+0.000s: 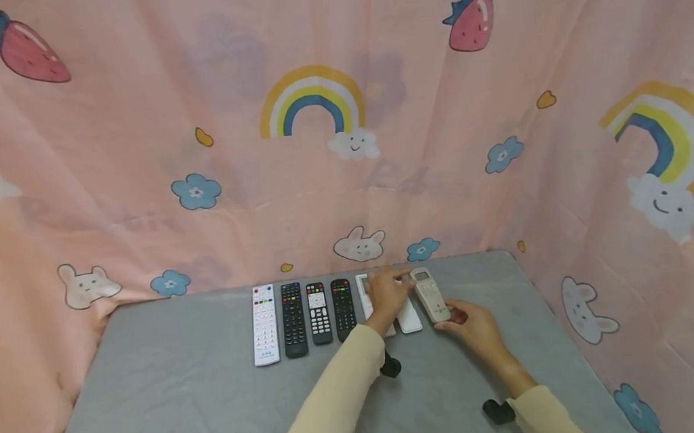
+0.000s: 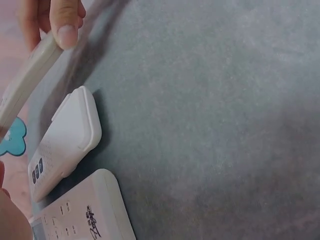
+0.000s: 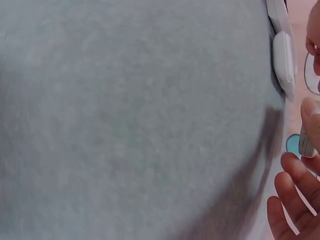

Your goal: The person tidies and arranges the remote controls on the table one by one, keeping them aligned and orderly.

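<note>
An off-white remote control with a small display (image 1: pixel 431 296) is tilted up off the table. My right hand (image 1: pixel 478 328) pinches its lower end between thumb and fingers, also visible in the left wrist view (image 2: pixel 57 22). At its upper end, the left hand (image 1: pixel 388 295) has thumb and forefinger on the edge; the grip is partly hidden. Beneath the left hand lies a white remote with a display (image 2: pixel 80 212), partly covered in the head view. Beside it rests a plain white remote (image 1: pixel 410 317) with several dark buttons near its far end.
Farther left in the row lie a white remote with coloured keys (image 1: pixel 264 325), a long black remote (image 1: pixel 294 319), a black remote with white keys (image 1: pixel 318 314) and another black remote (image 1: pixel 343 308). A grey cloth covers the table (image 1: pixel 183 386); a pink printed curtain (image 1: pixel 140 226) hangs behind.
</note>
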`<state>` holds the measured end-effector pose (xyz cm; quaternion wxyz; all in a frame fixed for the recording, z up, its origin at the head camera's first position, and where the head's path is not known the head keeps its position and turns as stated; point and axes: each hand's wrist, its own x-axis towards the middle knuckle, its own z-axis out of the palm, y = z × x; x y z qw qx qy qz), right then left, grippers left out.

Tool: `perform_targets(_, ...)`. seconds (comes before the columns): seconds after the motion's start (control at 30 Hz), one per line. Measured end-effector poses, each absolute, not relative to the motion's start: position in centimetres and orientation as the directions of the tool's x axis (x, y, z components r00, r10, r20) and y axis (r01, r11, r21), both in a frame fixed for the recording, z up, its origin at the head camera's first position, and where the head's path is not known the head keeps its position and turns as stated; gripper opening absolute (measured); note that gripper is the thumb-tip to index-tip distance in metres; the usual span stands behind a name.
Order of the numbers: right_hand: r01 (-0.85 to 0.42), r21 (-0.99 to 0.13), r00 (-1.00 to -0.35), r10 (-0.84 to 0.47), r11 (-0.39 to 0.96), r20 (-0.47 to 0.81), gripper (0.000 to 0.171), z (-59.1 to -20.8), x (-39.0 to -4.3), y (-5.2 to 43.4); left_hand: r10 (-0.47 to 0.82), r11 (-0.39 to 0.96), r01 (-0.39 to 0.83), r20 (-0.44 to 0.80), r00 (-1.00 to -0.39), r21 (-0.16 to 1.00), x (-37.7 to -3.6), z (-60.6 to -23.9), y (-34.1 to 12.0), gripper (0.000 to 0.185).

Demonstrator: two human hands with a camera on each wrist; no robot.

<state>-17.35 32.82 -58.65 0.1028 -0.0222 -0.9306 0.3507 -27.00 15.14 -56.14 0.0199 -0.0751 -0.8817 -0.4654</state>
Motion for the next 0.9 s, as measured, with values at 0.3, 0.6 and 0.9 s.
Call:
perform_targets(0.3,-0.003,-0.632,-0.984,0.111,0.775,0.141,0.055,-59.4,-17.5,32.1,0.142,0.653,0.157,0.085,-0.986,0.741,-27.1,-57.0,15.4,0.03)
perform_targets(0.6,0.01,-0.603,-0.985,0.111,0.798,0.13,0.055,-59.3,-17.5,31.8,0.155,0.673,0.164,0.079,-0.985,0.721,-27.2,-57.8,15.4,0.03)
perform_targets(0.9,-0.032,-0.541,-0.979,0.082,0.84,0.184,0.053,-59.7,-17.5,31.6,0.169,0.709,0.164,0.061,-0.984,0.686,-27.3,-58.2,15.5,0.032)
